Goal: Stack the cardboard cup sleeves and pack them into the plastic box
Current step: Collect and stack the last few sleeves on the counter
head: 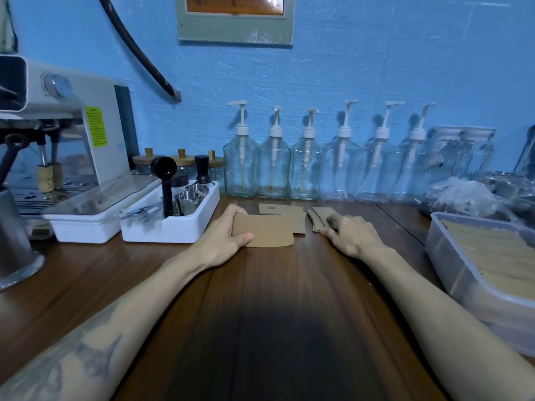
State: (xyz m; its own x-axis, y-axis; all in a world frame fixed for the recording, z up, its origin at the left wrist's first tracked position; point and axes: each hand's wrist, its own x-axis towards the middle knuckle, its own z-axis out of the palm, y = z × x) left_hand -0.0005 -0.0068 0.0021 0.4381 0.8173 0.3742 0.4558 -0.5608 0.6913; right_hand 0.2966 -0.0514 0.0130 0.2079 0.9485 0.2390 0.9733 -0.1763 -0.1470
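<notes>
The cardboard sleeves lie flat on the brown table in a small stack, long side going left to right. The left hand grips the stack's left end — thumb on top, fingers curled round the far edge. Just right of that grip, more sleeves lie fanned out, and the right hand pinches them. Further right sits the plastic box — already holding sleeves.

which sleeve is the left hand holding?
The nearest cardboard sleeve, gripped at its left end by the left hand; the other sleeves lie farther back and right.
</notes>
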